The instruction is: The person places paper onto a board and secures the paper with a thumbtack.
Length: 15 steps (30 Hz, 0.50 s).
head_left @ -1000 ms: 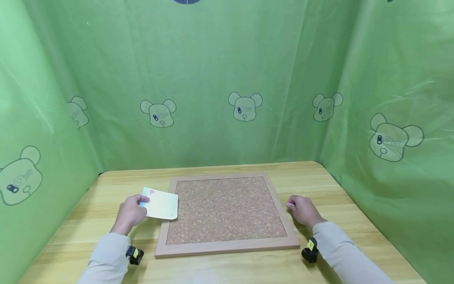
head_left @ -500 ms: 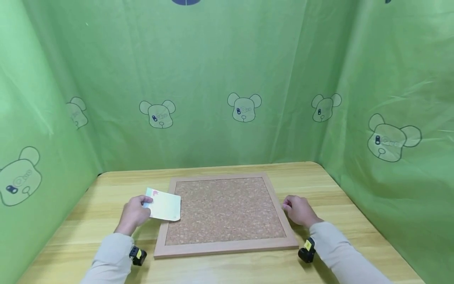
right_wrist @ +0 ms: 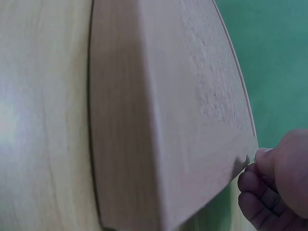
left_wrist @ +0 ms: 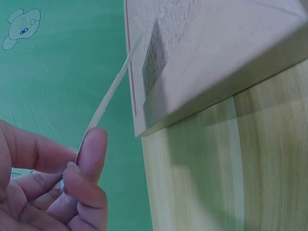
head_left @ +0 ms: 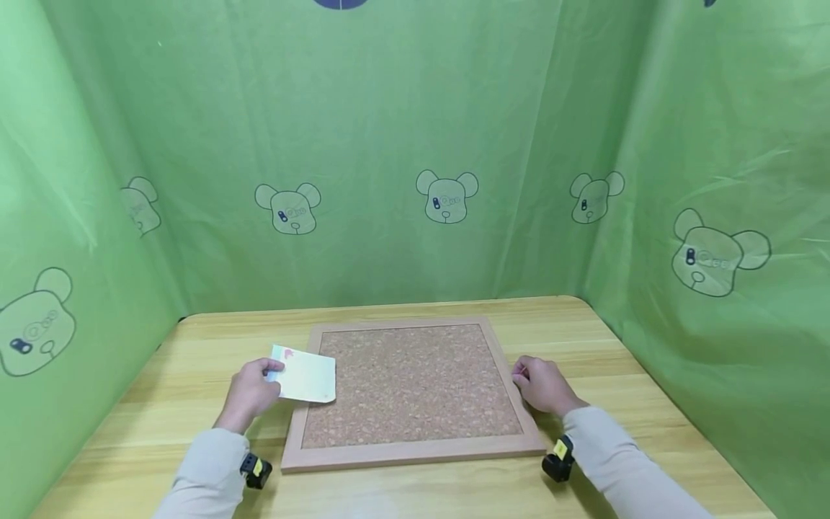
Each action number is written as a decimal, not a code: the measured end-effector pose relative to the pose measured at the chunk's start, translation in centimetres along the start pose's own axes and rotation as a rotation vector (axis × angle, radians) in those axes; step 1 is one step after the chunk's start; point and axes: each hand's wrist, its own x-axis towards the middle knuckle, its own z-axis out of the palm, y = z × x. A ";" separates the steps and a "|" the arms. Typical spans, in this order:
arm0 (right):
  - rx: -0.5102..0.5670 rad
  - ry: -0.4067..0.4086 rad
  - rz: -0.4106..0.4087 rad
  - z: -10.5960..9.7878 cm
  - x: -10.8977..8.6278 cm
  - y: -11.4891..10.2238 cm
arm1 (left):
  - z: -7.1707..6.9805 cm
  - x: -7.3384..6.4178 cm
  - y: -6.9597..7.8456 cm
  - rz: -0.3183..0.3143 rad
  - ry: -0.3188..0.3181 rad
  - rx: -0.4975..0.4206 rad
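In the head view my left hand [head_left: 253,393] pinches the left edge of a pale card [head_left: 308,375] with a pink print near its top corner. The card slants over the left frame of a corkboard [head_left: 415,389], and the left wrist view has it almost edge-on between thumb and fingers [left_wrist: 91,154], its far end above the cork. At the board's right frame is my right hand [head_left: 547,386]. In the right wrist view its thumb and fingers [right_wrist: 260,192] are curled close together, a tiny dark point at the thumb tip; I cannot tell what they hold.
The board lies on a wood-grain table [head_left: 389,497]. Green curtains [head_left: 369,252] printed with bear heads stand behind and at both sides. Each wrist carries a small black camera [head_left: 256,471].
The left hand has moved right with the card, so that it covers more of the board's left side. My right hand has shifted slightly left to the frame.
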 end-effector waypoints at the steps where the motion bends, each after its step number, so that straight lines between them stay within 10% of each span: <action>1: 0.001 -0.002 0.003 0.0 0.0 0.0 | 0.1 0.0 0.0 -0.003 -0.003 -0.007; 15: 0.013 -0.019 0.026 0.0 0.4 -0.3 | 0.6 0.1 0.3 -0.027 -0.019 -0.037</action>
